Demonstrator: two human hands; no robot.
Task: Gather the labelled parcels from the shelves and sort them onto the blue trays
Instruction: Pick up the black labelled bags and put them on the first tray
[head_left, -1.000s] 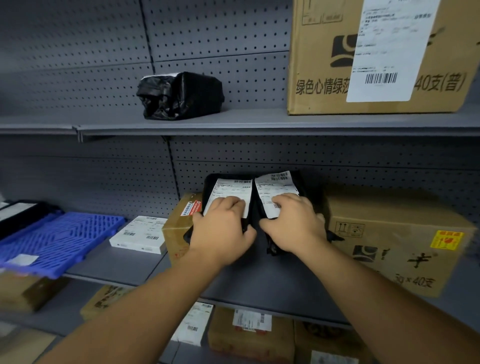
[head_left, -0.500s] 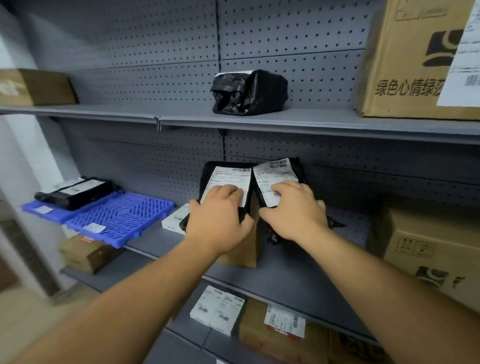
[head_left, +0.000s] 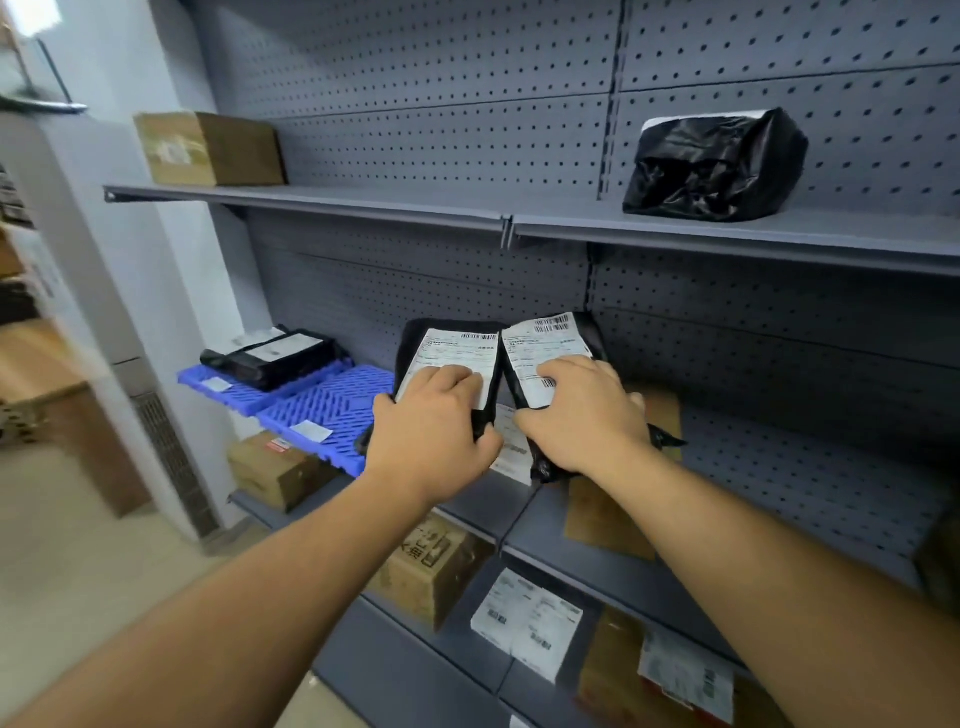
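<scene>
The two black parcels, the left parcel (head_left: 447, 358) and the right parcel (head_left: 550, 358), are held up side by side in front of the middle shelf (head_left: 779, 467), white labels facing the camera. The left hand (head_left: 431, 426) is closed around the lower part of the left parcel, its fingers (head_left: 452, 376) curled over the label; the right hand (head_left: 582, 415) grips the other the same way, thumb tucked under its lower edge.

What has changed over the last second is mostly the view around them. The hold on both parcels looks the same as before, but the scene has swung to the left: the big cardboard box that filled the upper right a second ago is gone from sight, the black bag (head_left: 717, 166) on the upper shelf has slid over to the right, and the blue trays (head_left: 332, 405) now sit just beside and below the left hand instead of far off at the left edge. A brown box (head_left: 208, 150) on the upper shelf and the floor (head_left: 78, 545) have come into view too.

That suggests the carry is nearly over and the parcels are arriving at the sorting spot. The far tray already holds a black parcel (head_left: 280, 358); the near tray shows only a small white tag (head_left: 311, 431), so it looks open for a drop. Neither held parcel touches a tray yet, so the placing itself is not done.
</scene>
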